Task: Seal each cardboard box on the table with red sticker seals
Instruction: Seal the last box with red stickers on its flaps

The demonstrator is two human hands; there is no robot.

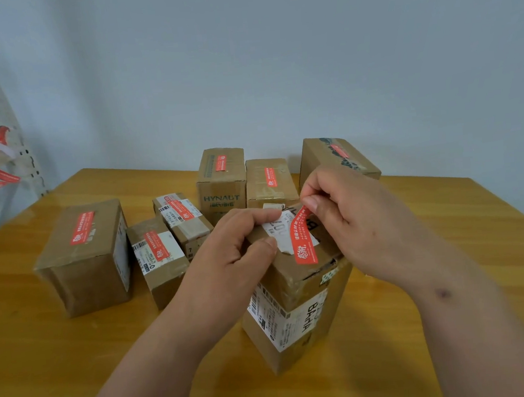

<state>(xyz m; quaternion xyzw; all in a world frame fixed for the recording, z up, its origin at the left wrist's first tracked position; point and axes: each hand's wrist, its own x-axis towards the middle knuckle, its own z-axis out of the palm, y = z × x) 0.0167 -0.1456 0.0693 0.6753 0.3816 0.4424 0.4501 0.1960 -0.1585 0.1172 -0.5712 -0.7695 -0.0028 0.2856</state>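
Pinching the red sticker seal [303, 239] in my right hand [349, 222] while my left hand [230, 252] grips the cardboard box [295, 291], I risk creasing it crooked.

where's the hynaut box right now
In the head view the HYNAUT box stands upright at the table's far middle, touching or nearly touching a plain box on its right, behind the left hand.

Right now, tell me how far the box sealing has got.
Done: six boxes behind, including the HYNAUT box and the large left box, each carry a red seal. In hand: the left hand steadies the near box while the right hand pinches the free end of a red sticker seal, lower end stuck. Left: pressing it flat.
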